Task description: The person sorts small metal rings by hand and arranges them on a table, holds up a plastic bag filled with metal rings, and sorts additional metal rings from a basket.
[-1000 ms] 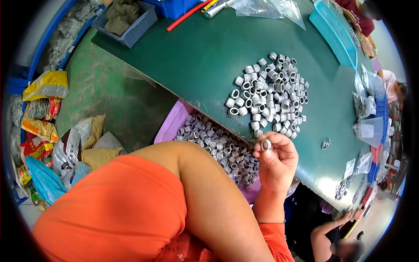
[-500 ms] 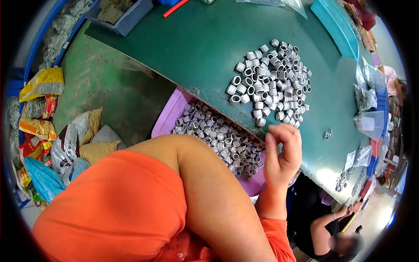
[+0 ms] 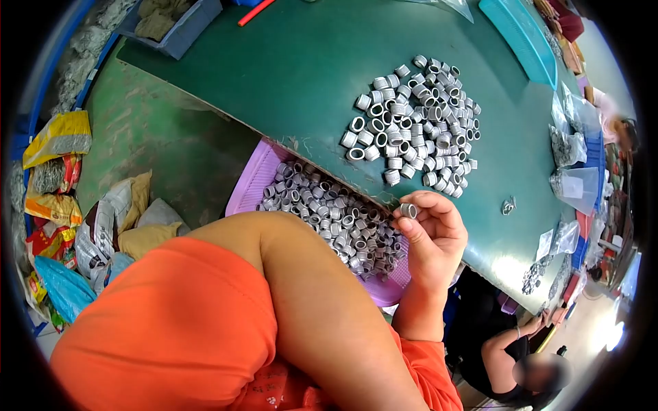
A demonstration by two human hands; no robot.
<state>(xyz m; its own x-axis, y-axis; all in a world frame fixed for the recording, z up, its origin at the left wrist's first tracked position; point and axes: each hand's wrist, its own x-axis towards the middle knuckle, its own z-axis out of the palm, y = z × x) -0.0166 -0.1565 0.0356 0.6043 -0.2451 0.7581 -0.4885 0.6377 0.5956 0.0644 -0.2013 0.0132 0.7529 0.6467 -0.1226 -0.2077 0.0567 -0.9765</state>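
Currently, the right hand (image 3: 439, 238) pinches one metal ring (image 3: 407, 211) in its fingers by the table's near edge (image 3: 327, 173); the ring pile (image 3: 430, 127) lies just beyond, the pink basket (image 3: 243, 183) leftward, below that edge.

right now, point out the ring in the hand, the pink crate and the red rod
Ring (image 3: 405, 210), head view: its outer side
Pink crate (image 3: 251, 177), head view: its bare wall
Red rod (image 3: 256, 12), head view: middle of the visible stretch

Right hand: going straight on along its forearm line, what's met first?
Likely the near edge of the ring pile on the green table. The right hand, pinching a single ring, might pass above it; height is unclear.
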